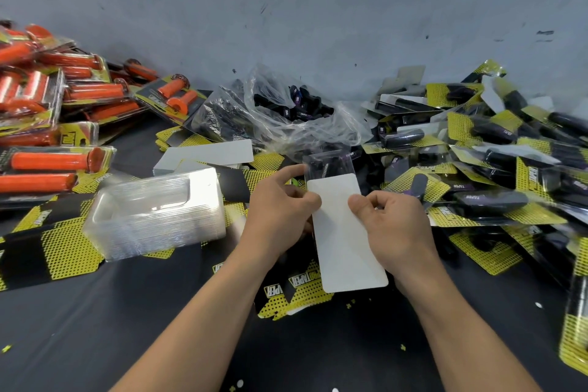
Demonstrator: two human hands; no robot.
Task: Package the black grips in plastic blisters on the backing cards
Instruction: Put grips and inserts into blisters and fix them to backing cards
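A backing card (345, 239), white side up, is partly slid into a clear plastic blister (329, 164) with black grips showing through its far end. My left hand (280, 210) pinches the left edge of the blister and card. On the right edge my right hand (391, 223) holds the card, thumb on top. Loose black grips (296, 102) lie in an open clear bag behind. A stack of empty blisters (156, 213) sits to the left. Flat yellow-and-black backing cards (286, 293) are scattered on the dark table.
Finished packs of black grips (496, 169) pile up on the right. Packs of orange grips (57, 105) are heaped at the left. A stack of white-side-up cards (206, 153) lies behind the blister stack. A grey wall (286, 9) closes the back.
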